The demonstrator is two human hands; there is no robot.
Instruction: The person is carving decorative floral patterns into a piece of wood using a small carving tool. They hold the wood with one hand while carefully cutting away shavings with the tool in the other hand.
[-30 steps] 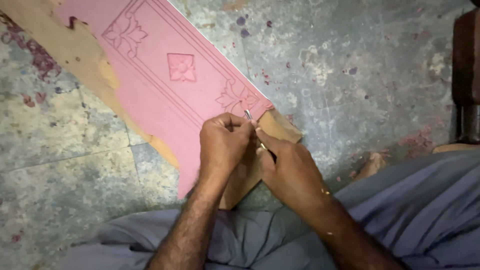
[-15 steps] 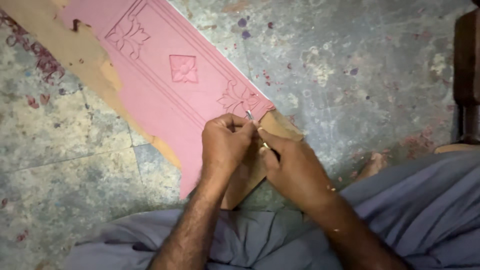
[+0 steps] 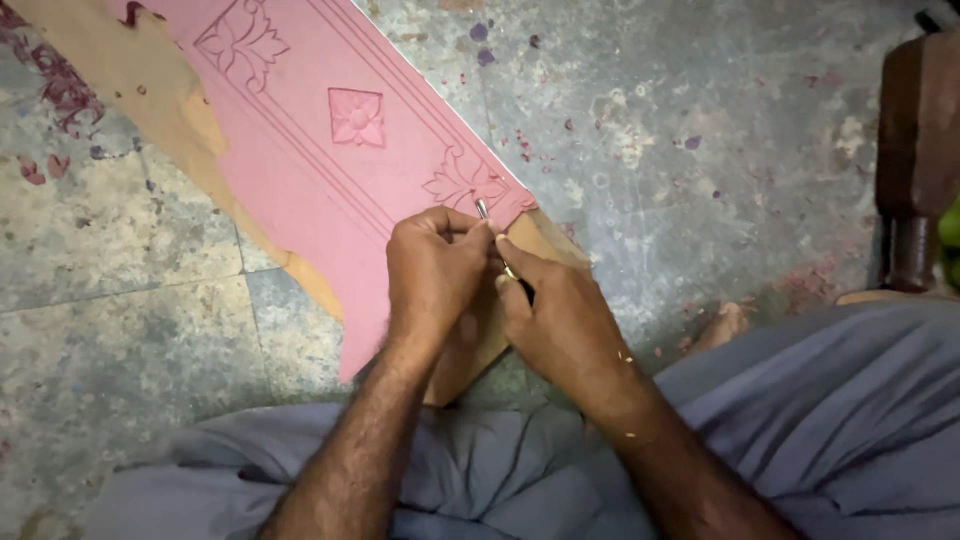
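a thin metal carving tool (image 3: 484, 212) is pinched between the fingers of both hands, which are closed on it; the left hand (image 3: 432, 272) is curled near the tip, seemingly to steady it, while the right hand (image 3: 565, 325) is wrapped lower around the shaft, likely to push; the tip is set at the lower end of the pink carved panel (image 3: 330, 140), beside a floral motif (image 3: 462, 183), near the centre of the frame; the panel is laid diagonally from the upper left over a brown board (image 3: 150, 90) on the stained stone floor (image 3: 680, 130), its near end drawn up to the grey-clothed lap (image 3: 850, 400) so the work is kept within reach; a dark wooden object (image 3: 915, 160) is seen at the right edge.
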